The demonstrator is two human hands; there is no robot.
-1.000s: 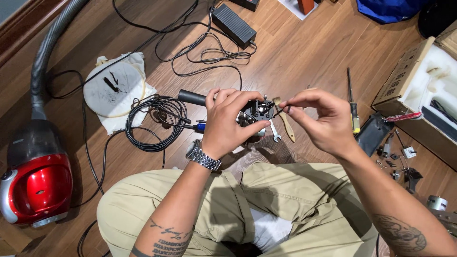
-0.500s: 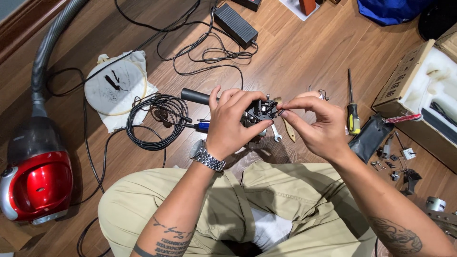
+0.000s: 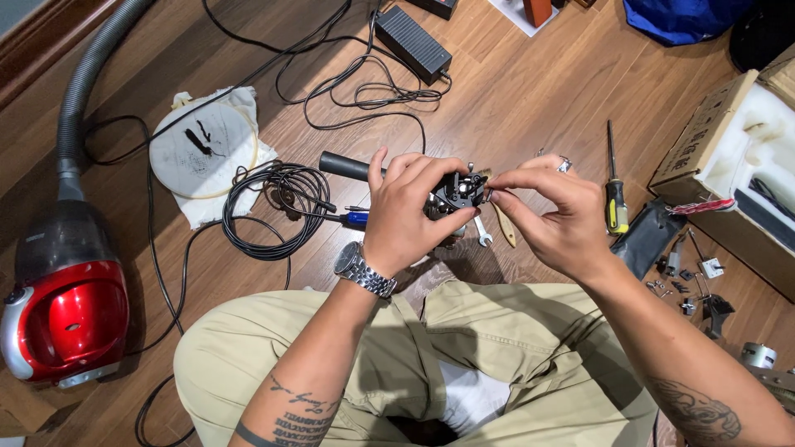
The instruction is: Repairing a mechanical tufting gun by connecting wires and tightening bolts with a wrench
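Wood floor, and a person sitting on it with a small black machine part held up in both hands.

The brown wood floor [image 3: 530,108] is the biggest thing here, and lots of stuff lies on it. A red vacuum cleaner [image 3: 62,306] sits at the person's left, with its grey hose [image 3: 87,91] going up and away. At the right, an open cardboard box [image 3: 712,141] holds white foam, and dark parts sit in the foam. Near the vacuum cleaner lie a white round filter [image 3: 203,149] and a coil of black cable [image 3: 269,207]. A yellow and black screwdriver [image 3: 614,203] lies beside the box. The left hand [image 3: 406,219] wraps around the small black machine part [image 3: 455,192], above the knees. The right hand [image 3: 551,211] pinches the edge of that part with finger and thumb.
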